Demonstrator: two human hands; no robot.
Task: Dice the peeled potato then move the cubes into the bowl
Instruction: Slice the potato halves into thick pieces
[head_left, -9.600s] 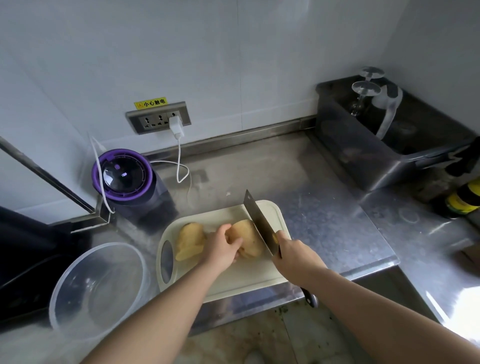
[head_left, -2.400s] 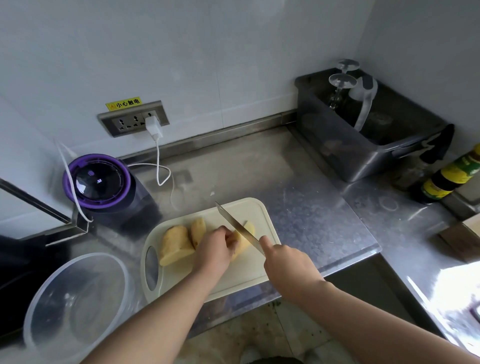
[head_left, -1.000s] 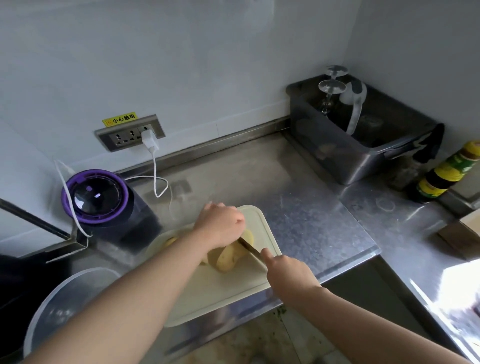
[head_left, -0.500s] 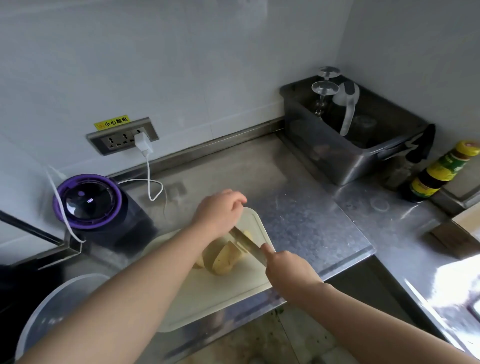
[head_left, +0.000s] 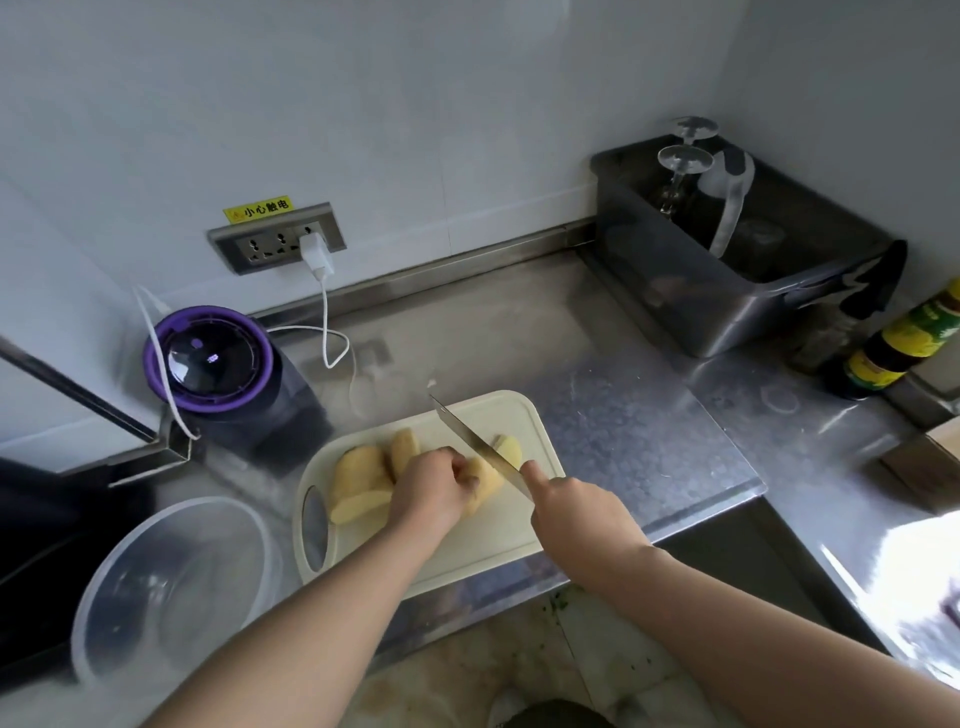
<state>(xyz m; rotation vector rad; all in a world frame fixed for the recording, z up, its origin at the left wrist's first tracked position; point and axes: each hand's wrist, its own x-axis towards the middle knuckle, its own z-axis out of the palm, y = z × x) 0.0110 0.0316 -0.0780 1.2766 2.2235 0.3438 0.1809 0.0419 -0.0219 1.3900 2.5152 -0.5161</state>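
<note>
Now the left hand is back down, holding the potato on the board, mid-frame. The right hand grips the knife, ready for another cut. The pieces look big still; the bowl, lower left, waits.

The left hand, raised above the knife half a second ago, now grips a potato chunk on the board; a cut-off slice now lies right of the blade.

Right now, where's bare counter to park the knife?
Bare steel counter right of the cutting board, up to the dark bin. Behind the board, between purple-lidded appliance and bin. Crowded: board's left half, with potato pieces and left hand; bowl beside it.
</note>
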